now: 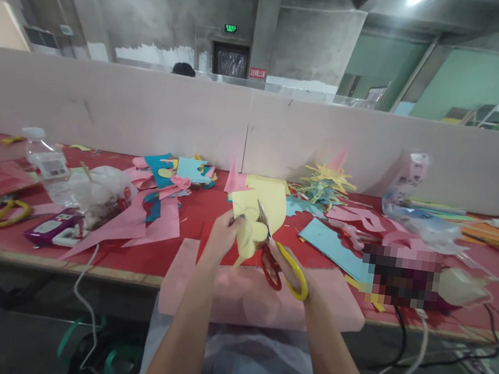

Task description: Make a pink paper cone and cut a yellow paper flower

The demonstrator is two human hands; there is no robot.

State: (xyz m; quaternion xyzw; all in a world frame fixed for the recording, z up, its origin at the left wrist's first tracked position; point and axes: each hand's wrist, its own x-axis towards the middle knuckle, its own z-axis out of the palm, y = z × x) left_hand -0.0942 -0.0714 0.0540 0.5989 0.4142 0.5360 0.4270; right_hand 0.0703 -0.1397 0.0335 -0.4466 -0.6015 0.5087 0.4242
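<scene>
My left hand [223,236] is closed on a piece of yellow paper [250,236] with a curved, partly cut outline. In my right hand [283,262] is a pair of scissors [291,269] with one yellow and one red handle loop. Their blades point up and away from me, beside the right edge of the yellow piece. Whether the blades touch the paper I cannot tell. Behind it, a larger yellow sheet [277,206] lies on the red table. A pink sheet [263,293] hangs over the table's front edge below my hands.
Pink and blue paper scraps [163,179] are heaped on the left. There too are a plastic bottle [45,163], a purple device [58,228] and other scissors [7,213]. Strip bundles [327,185] and a blue sheet [333,247] lie right. A white partition [149,112] stands behind.
</scene>
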